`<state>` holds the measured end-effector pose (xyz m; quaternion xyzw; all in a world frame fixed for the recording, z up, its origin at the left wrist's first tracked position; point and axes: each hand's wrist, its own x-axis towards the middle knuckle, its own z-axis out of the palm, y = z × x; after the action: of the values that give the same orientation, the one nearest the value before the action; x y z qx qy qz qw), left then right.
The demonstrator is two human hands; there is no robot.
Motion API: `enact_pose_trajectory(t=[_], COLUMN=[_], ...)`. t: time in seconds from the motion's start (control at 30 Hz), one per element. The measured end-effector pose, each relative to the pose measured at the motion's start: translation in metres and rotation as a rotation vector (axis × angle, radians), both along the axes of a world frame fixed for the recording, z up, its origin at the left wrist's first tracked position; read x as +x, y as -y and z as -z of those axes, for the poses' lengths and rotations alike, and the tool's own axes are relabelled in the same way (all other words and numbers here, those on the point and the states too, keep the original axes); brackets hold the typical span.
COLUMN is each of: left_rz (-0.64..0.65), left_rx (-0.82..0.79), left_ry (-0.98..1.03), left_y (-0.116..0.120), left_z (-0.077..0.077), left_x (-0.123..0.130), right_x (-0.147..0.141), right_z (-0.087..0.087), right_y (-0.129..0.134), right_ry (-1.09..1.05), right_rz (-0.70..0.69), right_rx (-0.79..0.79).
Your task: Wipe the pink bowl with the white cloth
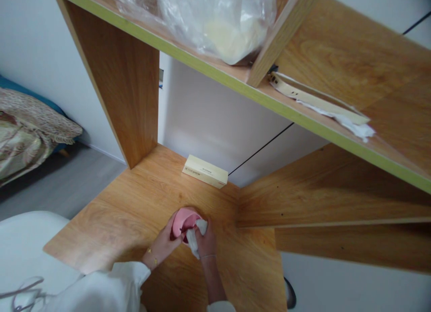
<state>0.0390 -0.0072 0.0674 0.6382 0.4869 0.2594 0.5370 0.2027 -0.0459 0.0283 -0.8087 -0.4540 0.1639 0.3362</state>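
A small pink container (182, 217) with an open top is over the wooden desk, gripped at its left side by my left hand (164, 243). My right hand (206, 241) is closed on a crumpled white cloth or tissue (193, 243), which it presses against the right part of the pink container's opening. Part of the cloth hangs below my right fingers. The inside of the container is mostly hidden by the cloth and my fingers.
A cream-coloured box (205, 171) lies at the back of the desk (121, 204). Overhead, a shelf edge (202, 63) crosses the view, holding plastic bags (232, 29) and an opened carton (319, 98). Glasses (25, 292) rest on a white surface at lower left.
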Motion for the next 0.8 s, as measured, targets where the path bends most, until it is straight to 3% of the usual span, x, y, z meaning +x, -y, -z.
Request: enact_pose_trajectory(t=[0.17,0.3,0.43,0.57,0.67,0.8], left_rz=[0.049,0.122,0.173,0.101,0.066,0.001], left_rx=[0.000,0.054,0.083,0.073,0.021,-0.009], left_ry=[-0.165,-0.309,-0.255,-0.013,0.101,0.102], left_y=[-0.014,-0.022,-0.023,-0.012,0.000,0.009], left_z=[-0.022,-0.033,-0.025,-0.009,0.000,0.002], left_x=[-0.003,-0.006,-0.012,-0.014,-0.013,-0.009], right_x=[0.011,0.003,-0.008,-0.011,-0.013,-0.015], right_z=[-0.015,-0.007,0.006,0.012,0.011,-0.002], right_y=[-0.003,0.003,0.008,0.007,0.007,0.008], right_ry=[0.035,-0.025,-0.226,-0.325,-0.345,-0.347], right_rz=[-0.019,-0.057,-0.078,-0.032,-0.034,-0.059], right_rx=[-0.101,-0.101,-0.017,0.055,0.062,0.002])
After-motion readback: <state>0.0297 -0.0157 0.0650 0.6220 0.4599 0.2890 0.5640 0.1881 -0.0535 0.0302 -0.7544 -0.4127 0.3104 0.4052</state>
